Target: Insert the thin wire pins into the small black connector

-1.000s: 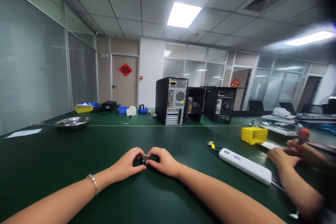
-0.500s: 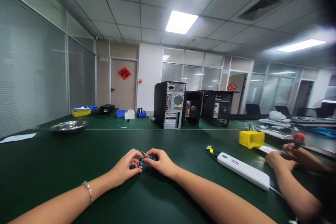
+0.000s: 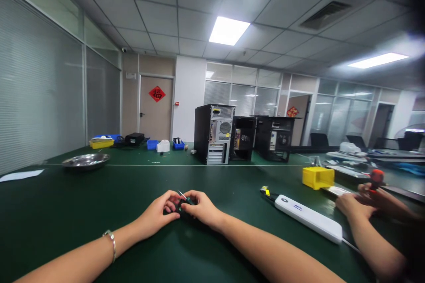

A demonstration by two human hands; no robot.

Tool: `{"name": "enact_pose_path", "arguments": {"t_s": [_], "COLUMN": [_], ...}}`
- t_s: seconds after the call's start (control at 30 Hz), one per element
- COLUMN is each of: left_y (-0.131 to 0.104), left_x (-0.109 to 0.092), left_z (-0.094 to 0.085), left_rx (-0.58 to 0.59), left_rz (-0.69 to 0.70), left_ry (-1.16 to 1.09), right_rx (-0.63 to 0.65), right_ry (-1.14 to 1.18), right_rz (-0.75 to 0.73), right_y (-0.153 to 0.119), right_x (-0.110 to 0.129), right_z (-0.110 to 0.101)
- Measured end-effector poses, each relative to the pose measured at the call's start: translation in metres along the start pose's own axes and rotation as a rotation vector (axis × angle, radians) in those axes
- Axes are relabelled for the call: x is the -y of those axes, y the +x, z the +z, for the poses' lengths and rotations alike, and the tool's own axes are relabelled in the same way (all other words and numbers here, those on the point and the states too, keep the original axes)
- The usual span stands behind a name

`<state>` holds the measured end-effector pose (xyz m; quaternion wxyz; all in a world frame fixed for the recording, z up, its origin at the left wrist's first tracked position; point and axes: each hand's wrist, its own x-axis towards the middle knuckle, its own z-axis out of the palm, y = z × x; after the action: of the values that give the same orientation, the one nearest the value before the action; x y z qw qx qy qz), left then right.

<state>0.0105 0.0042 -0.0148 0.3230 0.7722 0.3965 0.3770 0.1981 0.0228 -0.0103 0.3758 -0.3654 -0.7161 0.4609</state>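
Observation:
A small green circuit board [image 3: 180, 207] is between my two hands above the table, mostly hidden by fingers. My left hand [image 3: 162, 210] is curled around its left side, thumb below and fingers above. My right hand [image 3: 203, 208] is closed from the other side, its thumb and forefinger close to the board. From the right fingertips a thin, shiny metal piece [image 3: 182, 195] sticks out up and to the left; its kind cannot be made out. Both forearms come in from the bottom edge.
A white power strip [image 3: 308, 218] lies to the right, with a yellow bin [image 3: 318, 178] behind it. A co-worker's hands [image 3: 357, 201] hold a red-handled tool [image 3: 377, 179]. Computer cases [image 3: 214, 135] stand ahead; a metal dish [image 3: 85, 162] is at left.
The green board has turned between my fingers and shows less of its face. The metal piece now points more steeply upward. My hands have otherwise barely moved.

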Motion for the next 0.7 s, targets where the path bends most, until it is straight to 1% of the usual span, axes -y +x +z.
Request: {"name": "enact_pose_path", "arguments": {"t_s": [0.07, 0.13, 0.23, 0.3, 0.47, 0.6, 0.7], "left_y": [0.0, 0.0, -0.002, -0.003, -0.003, -0.002, -0.004], "left_x": [-0.002, -0.005, -0.011, -0.014, -0.011, -0.007, -0.008], "left_z": [0.0, -0.001, -0.001, -0.001, 0.0, 0.0, 0.0], "left_rx": [-0.013, -0.007, 0.011, 0.008, -0.023, -0.054, -0.054], "left_rz": [-0.013, -0.005, 0.041, 0.066, 0.068, 0.074, 0.082], "left_ry": [0.022, 0.056, 0.118, 0.129, 0.125, 0.138, 0.163], "right_rx": [-0.021, -0.033, -0.035, -0.038, -0.056, -0.018, 0.006], "right_ry": [0.002, -0.012, -0.07, -0.115, -0.206, -0.152, -0.132], "right_rz": [-0.019, -0.069, -0.164, -0.2, -0.225, -0.241, -0.246], "right_y": [0.0, 0.0, 0.001, 0.0, -0.001, 0.0, 0.0], "right_x": [-0.002, -0.006, -0.011, -0.012, -0.011, -0.011, -0.012], "right_z": [0.0, 0.0, 0.001, 0.001, 0.0, -0.001, -0.001]}}
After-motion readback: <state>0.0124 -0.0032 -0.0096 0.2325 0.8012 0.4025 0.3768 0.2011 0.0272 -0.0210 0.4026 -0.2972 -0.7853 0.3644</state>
